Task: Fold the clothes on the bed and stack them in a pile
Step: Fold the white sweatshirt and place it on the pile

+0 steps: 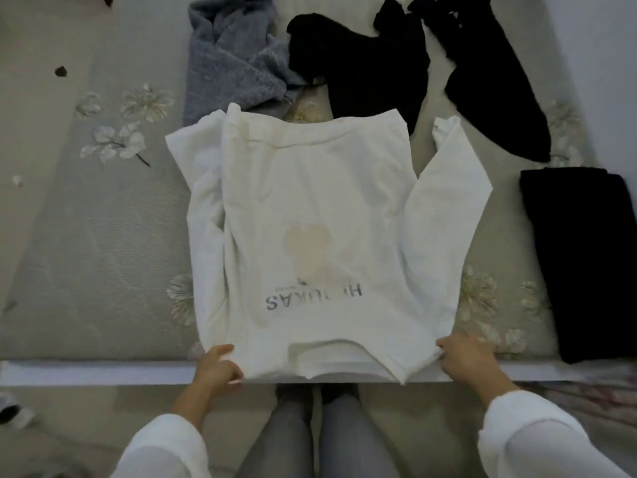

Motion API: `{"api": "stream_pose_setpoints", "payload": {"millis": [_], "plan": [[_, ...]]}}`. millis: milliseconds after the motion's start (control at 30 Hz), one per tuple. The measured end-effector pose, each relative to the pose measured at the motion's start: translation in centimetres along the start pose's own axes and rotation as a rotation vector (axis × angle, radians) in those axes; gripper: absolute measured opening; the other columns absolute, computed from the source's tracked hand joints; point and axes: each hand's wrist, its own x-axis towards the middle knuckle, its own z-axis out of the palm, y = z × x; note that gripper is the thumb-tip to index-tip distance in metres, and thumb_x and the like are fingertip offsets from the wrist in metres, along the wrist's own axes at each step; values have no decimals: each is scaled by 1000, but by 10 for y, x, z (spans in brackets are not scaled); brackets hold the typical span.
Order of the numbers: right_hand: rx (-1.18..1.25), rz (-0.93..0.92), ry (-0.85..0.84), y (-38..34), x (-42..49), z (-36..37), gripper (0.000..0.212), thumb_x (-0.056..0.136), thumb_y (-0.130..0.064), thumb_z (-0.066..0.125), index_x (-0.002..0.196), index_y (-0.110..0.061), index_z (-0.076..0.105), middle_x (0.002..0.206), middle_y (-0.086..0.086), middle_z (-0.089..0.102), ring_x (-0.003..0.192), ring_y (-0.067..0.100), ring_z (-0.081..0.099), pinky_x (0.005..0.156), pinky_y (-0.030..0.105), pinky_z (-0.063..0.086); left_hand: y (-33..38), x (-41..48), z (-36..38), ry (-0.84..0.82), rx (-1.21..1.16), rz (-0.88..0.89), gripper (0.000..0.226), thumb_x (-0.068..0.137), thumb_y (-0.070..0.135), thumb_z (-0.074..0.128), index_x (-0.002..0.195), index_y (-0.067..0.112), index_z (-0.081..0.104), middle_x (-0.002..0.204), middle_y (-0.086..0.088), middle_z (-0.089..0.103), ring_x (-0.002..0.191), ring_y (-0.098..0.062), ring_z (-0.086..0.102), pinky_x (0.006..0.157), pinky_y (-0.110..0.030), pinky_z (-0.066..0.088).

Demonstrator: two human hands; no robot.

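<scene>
The left hand [218,366] and right hand [466,357] are pinching near corners of the white top [310,201], likely pulling it flat for folding.

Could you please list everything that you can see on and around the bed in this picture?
white sweatshirt: 1, white with a faded print, spread flat, near middle of the bed
grey fleecy garment: 1, grey, crumpled, beyond the sweatshirt
loose black garments: 2 it seems, black, unfolded, far right
folded black garment: 1, black, right side of the bed
small dark object: 1, far left; too small to identify
bed cover: 1, grey-beige with pale flowers, under everything
bed edge: 1, white, near side
legs: 2, grey trousers, below the edge
left hand grip: 1, white-sleeved, pinches the sweatshirt's near left corner
right hand grip: 1, white-sleeved, pinches its near right corner
</scene>
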Motion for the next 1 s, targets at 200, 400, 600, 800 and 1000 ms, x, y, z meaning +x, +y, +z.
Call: {"api": "stream_pose_setpoints", "payload": {"millis": [200, 400, 600, 800, 1000], "plan": [[201, -38, -32, -39, 24, 24, 44, 93, -22, 49, 137, -24, 50, 142, 4, 46, 130, 24, 42, 106, 32, 34, 11, 12, 30, -178, 310, 6, 34, 86, 1, 53, 119, 9, 54, 95, -16, 63, 73, -26, 62, 61, -30, 50], [175, -323, -194, -94, 40, 46, 46, 93, -24, 51, 138, -28, 46, 135, 2, 39, 125, 21, 40, 103, 31, 36, 25, 32, 72, -413, 723, 369, 30, 89, 18, 58, 117, 28, 61, 114, 0, 61, 102, -15, 58, 87, -20, 44], [255, -217, -200, -114, 70, 4, 34, 96, -22, 48, 129, -18, 54, 135, 8, 44, 121, 25, 47, 100, 28, 37, 62, 49, 88, -363, 818, 422, 28, 92, 16, 51, 117, 22, 63, 117, -5, 64, 103, -19, 61, 84, -22, 46], [451, -180, 102, -127, 148, -109, 29, 93, -19, 51, 120, -14, 61, 125, 8, 58, 112, 24, 55, 87, 25, 38, 195, 83, 85, 61, 580, 748, 20, 92, 12, 51, 105, 20, 64, 102, -2, 65, 76, -14, 58, 61, -24, 40], [487, -251, 375, -142, 240, -195, 33, 91, -15, 50, 124, -12, 56, 105, 8, 64, 93, 23, 56, 75, 26, 37, 306, 132, 68, 369, 545, 1025, 34, 92, 10, 51, 125, 17, 55, 113, -4, 55, 76, -16, 54, 74, -30, 41]]}}
